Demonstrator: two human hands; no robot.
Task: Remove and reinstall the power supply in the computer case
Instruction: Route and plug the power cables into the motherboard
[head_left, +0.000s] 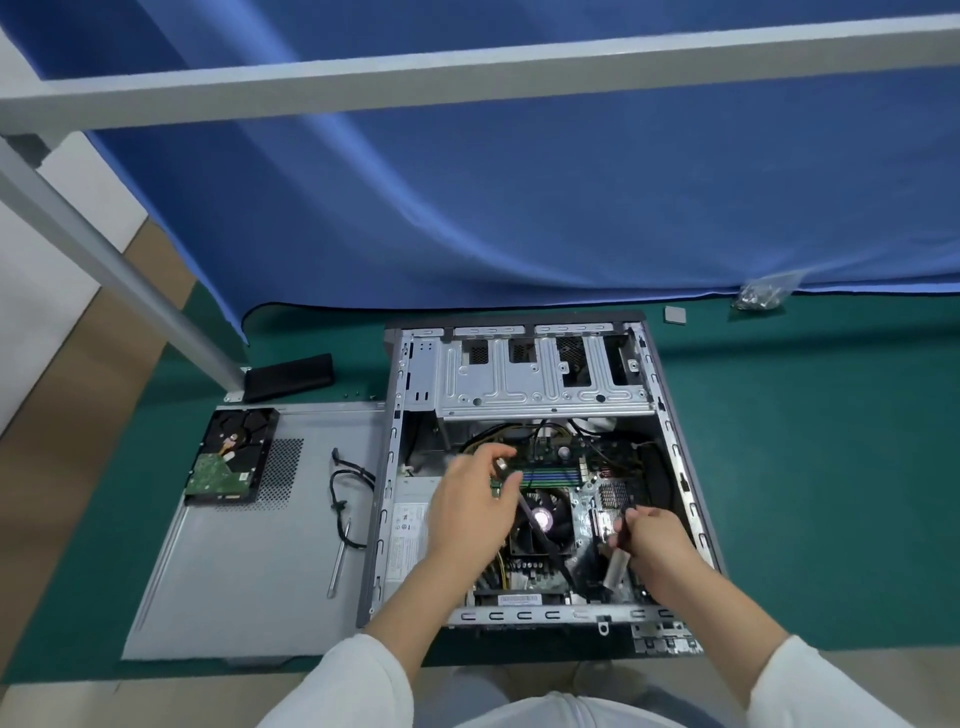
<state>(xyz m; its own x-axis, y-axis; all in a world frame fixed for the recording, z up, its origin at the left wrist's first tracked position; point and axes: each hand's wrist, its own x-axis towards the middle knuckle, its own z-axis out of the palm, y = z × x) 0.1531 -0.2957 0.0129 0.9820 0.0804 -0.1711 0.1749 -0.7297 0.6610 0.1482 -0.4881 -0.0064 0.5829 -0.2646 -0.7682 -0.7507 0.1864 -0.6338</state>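
Computer case (675, 457): I see it lying on its side on the green counter (831, 467), open side up, with the motherboard and drive cage exposed.
Power supply (408, 535): a pale box with a white label, seated inside the case against its left wall, partly covered by my left forearm.
Left hand (470, 506): over the case interior, between the power supply and the CPU fan (540, 517); fingers curled, thumb and forefinger pinching a small connector (500, 464). The view is motion-blurred, so I cannot tell which cable it ends.
Right hand (652, 538): low over the right part of the motherboard, fingers curled round a thin dark tool (628, 506) and touching a silvery bracket (615, 566); I cannot tell what kind of tool it is.
Side panel (249, 561): grey sheet lying flat on the counter, just left of the case.
Hard drive (231, 457): circuit board up, resting on the far corner of the side panel.
Loose cable (345, 483): black, coiled on the side panel near the case.
Screwdriver (338, 564): thin metal shaft on the side panel, beside the cable.
Bag of screws (761, 297): clear, at the far right of the counter by the blue cloth (519, 208).
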